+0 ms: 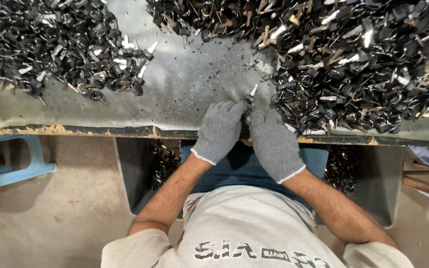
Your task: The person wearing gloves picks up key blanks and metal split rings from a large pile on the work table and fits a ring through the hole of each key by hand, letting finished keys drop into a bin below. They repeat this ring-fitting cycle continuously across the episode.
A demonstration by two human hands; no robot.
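Fingers: both gloved sets of fingers (244, 110) are drawn together at the near edge of the desk, closed on one small key (252, 91) between them.
Left hand: the left hand (220, 130), in a grey knit glove, meets the key from the left, thumb side turned inward.
Right hand: the right hand (273, 144), gloved alike, lies just beside it and touches it at the fingertips; both are equally near the key.
Key axis: its bright blade points far and slightly right, away from the body; the dark head is hidden in the fingers.
Right heap: a large heap of dark keys and rings (363, 64) lies just right of the hands, its near edge almost touching the right glove.
Left heap: a smaller heap (60, 44) lies well apart at far left.
Desk: a grey metal desk (194, 84), speckled with dark chips, is bare between the heaps.
Below: metal bins (132, 173) holding more dark parts stand under the near edge, with a blue stool (11, 168) at left.
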